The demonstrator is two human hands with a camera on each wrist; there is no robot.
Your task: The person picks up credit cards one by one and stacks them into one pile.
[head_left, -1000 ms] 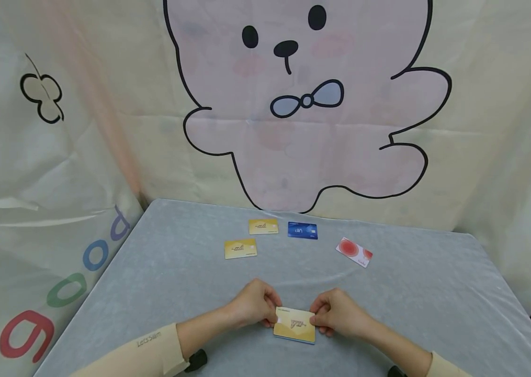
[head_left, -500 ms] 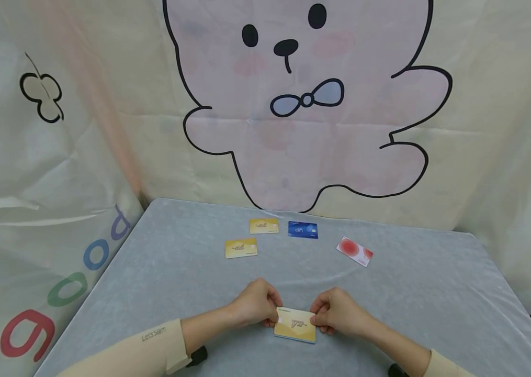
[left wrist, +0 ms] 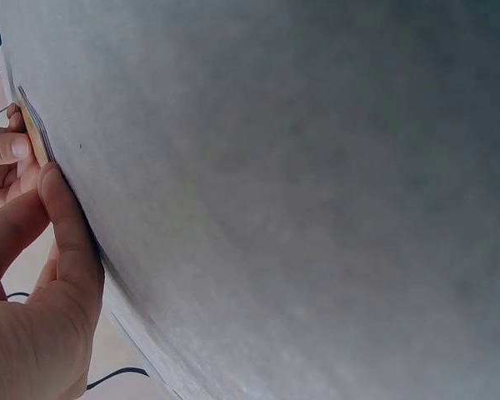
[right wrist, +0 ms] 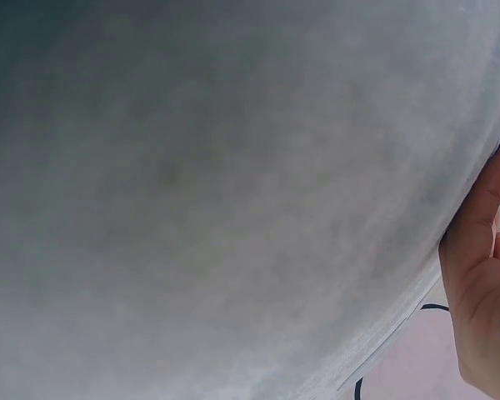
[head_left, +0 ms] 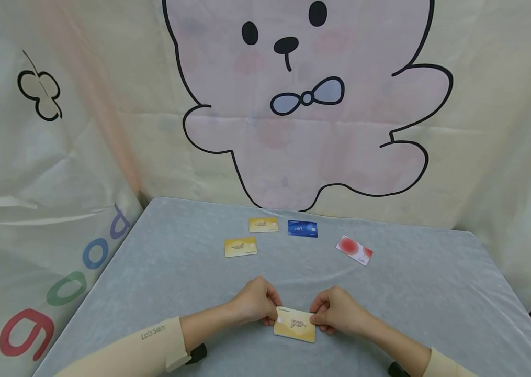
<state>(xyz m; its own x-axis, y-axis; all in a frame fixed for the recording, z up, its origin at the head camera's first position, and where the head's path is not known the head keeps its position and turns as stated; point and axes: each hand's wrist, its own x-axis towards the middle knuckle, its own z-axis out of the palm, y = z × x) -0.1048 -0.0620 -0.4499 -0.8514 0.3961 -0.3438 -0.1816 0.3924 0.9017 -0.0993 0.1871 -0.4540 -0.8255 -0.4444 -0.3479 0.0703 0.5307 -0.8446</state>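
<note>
I have a pale yellow card (head_left: 294, 324) between the two hands, low over the desk (head_left: 435, 293); I can't tell whether it touches the cloth. Its script mark and the tiny line along its far edge are too small for me to read. My left-wrist view shows several thin layers edge-on, so other cards lie beneath it. The fingers of the left hand (head_left: 257, 302) are clamped on its left edge, those of the right hand (head_left: 339, 312) on its right edge.

Beyond the left fingers I see two yellow cards, the nearer one (head_left: 240, 247) and the farther one (head_left: 263, 225), both bearing a small script I can't make out. Past the gap between the fingers lies a blue card (head_left: 302, 229), its white "VIP" upside down to me. Beyond the right fingers, a white card with red circles (head_left: 354, 250) lies aslant, its small lettering illegible.

Back from the left fingers, the beige sleeve (head_left: 128, 351) carries dark print starting "Let's"; the rest is uncertain. Well left of the fingers, coloured letters on the hanging cloth (head_left: 15, 235) spell "good".
</note>
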